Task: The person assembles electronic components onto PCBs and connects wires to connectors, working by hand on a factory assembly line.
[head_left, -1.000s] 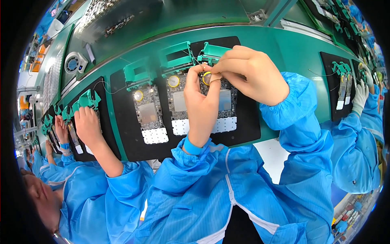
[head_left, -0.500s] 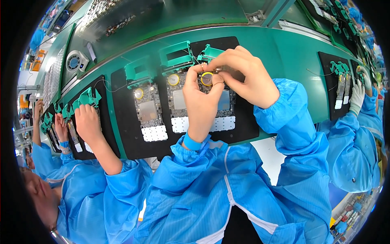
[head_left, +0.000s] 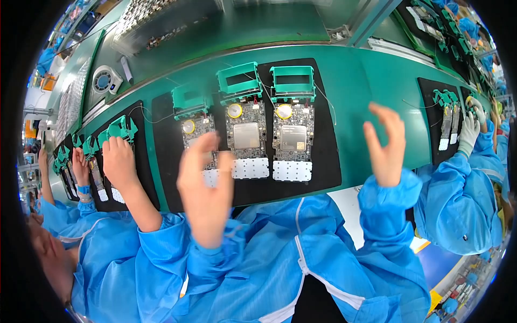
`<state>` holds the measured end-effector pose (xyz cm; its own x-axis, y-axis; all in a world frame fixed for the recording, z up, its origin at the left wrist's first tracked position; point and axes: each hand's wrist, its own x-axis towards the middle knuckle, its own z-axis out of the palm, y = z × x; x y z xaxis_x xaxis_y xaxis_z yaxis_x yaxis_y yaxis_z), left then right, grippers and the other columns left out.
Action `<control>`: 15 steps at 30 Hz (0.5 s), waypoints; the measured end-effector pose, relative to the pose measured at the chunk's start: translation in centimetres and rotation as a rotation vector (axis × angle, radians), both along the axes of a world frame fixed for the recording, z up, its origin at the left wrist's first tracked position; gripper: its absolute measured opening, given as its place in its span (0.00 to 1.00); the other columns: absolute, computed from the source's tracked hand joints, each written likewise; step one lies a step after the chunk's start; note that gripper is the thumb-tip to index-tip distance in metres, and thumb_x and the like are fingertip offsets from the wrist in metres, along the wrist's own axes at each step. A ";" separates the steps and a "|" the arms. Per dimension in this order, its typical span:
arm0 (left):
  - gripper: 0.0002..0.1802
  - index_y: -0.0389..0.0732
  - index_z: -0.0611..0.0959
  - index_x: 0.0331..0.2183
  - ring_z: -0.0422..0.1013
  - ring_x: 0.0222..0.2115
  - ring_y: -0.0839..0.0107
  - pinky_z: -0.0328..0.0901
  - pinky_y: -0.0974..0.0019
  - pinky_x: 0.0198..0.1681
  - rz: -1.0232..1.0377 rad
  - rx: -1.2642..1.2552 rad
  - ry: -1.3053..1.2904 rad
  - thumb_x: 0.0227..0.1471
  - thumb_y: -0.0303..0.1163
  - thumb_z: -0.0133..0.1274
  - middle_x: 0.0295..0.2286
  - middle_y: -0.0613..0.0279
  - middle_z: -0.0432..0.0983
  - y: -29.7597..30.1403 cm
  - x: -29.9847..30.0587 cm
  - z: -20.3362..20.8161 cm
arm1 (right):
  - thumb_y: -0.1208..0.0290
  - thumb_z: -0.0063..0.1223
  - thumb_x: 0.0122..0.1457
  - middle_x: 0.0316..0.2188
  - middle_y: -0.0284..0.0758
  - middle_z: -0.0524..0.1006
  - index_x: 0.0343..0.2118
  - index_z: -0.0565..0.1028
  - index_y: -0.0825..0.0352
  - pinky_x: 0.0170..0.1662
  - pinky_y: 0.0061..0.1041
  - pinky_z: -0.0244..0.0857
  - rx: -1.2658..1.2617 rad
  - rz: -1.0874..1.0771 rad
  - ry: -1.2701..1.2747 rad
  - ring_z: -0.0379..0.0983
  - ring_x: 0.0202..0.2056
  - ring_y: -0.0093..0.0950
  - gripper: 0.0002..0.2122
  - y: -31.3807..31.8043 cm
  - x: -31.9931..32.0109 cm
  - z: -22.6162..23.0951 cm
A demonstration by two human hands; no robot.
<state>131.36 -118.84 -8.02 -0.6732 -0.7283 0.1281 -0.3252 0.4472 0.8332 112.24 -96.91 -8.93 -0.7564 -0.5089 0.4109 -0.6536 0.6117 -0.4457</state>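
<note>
Three circuit boards lie in a row on a black mat (head_left: 323, 161): a left board (head_left: 202, 127), a middle board (head_left: 258, 116) and a right board (head_left: 291, 161). Each carries a round yellow-rimmed coin cell, a silver square shield and a white dotted lower part; a green plastic frame (head_left: 292, 70) sits at its top end. My left hand (head_left: 207, 188), a little blurred, hovers over the left board and partly hides it, fingers apart and nothing in them. Off the mat's right side, my right hand (head_left: 386, 145) is raised over the green table, fingers spread, holding nothing.
A co-worker's hand (head_left: 119, 161) works over similar boards on another black mat at left. At right, a gloved hand (head_left: 470, 132) of another person is beside more boards (head_left: 450, 121). A small white fan (head_left: 106, 81) stands at the back left. Thin wires trail from the frames.
Both hands have come off the right board and moved apart, left hand to the left and nearer, right hand to the right. The right board and its frame now show fully.
</note>
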 end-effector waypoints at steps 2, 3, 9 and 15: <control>0.22 0.33 0.70 0.47 0.66 0.44 0.61 0.60 0.62 0.46 0.194 -0.152 -0.124 0.52 0.34 0.50 0.43 0.51 0.68 -2.6 2.6 -1.4 | 0.74 0.54 0.49 0.40 0.38 0.70 0.40 0.74 0.65 0.47 0.30 0.57 0.115 -0.025 -0.096 0.65 0.43 0.35 0.13 0.2 2.6 -1.5; 0.25 0.34 0.67 0.49 0.61 0.48 0.57 0.56 0.59 0.50 0.257 -0.200 -0.176 0.53 0.36 0.49 0.46 0.49 0.65 -3.5 3.6 -2.5 | 0.74 0.55 0.48 0.39 0.37 0.70 0.40 0.74 0.65 0.46 0.30 0.58 0.162 -0.026 -0.134 0.65 0.42 0.36 0.13 0.1 3.9 -1.6; 0.27 0.34 0.64 0.51 0.56 0.51 0.53 0.51 0.56 0.54 0.251 -0.354 -0.326 0.53 0.38 0.48 0.48 0.47 0.62 -4.3 5.3 -4.3 | 0.76 0.58 0.45 0.39 0.42 0.69 0.42 0.65 0.70 0.45 0.32 0.58 0.000 -0.109 -0.352 0.66 0.40 0.38 0.20 -3.2 7.8 -2.9; 0.27 0.34 0.65 0.51 0.56 0.51 0.53 0.50 0.56 0.54 0.279 -0.219 -0.258 0.53 0.38 0.48 0.49 0.48 0.61 -5.8 7.7 -4.2 | 0.85 0.51 0.50 0.36 0.46 0.74 0.45 0.60 0.69 0.42 0.25 0.63 -0.468 -0.005 -0.611 0.72 0.39 0.33 0.19 -4.0 8.7 -2.6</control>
